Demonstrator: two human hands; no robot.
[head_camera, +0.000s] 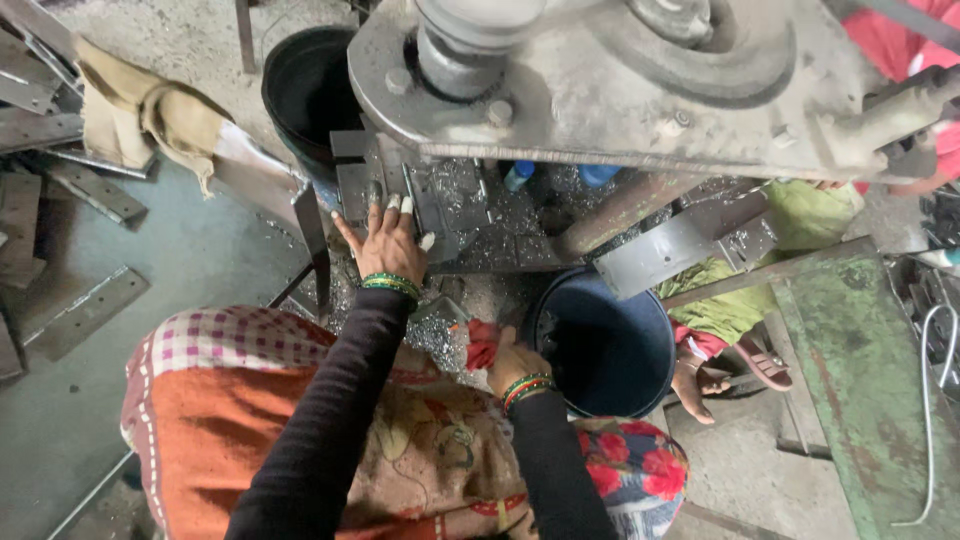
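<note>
- Two hands are seen below a heavy grey press machine (600, 90), both sleeved in black with green and red bangles at the wrists.
- The left hand (388, 245) is laid flat, its grip spread, with taped fingertips (406, 204) resting on a small metal plate (352, 190) at the machine's bed, at about 11 o'clock from the lap; the flat hold seems meant to steady the piece under the tool.
- The plate appears dull grey, thin and rectangular, with square edges, and sits among bright metal shavings (470, 200).
- The right hand (510, 362) is closed, its grip pinching a red cloth (482, 345), held low near the lap at about 1 o'clock, just beside the rim of a dark blue bucket (610, 340); the cloth is likely kept ready for wiping.
- A black bucket (305, 90) stands at 12 o'clock behind the machine, and flat metal hinges (85, 310) lie on the floor at 9 o'clock.
- Another person's foot in a sandal (745, 365) is seen at 3 o'clock.
</note>
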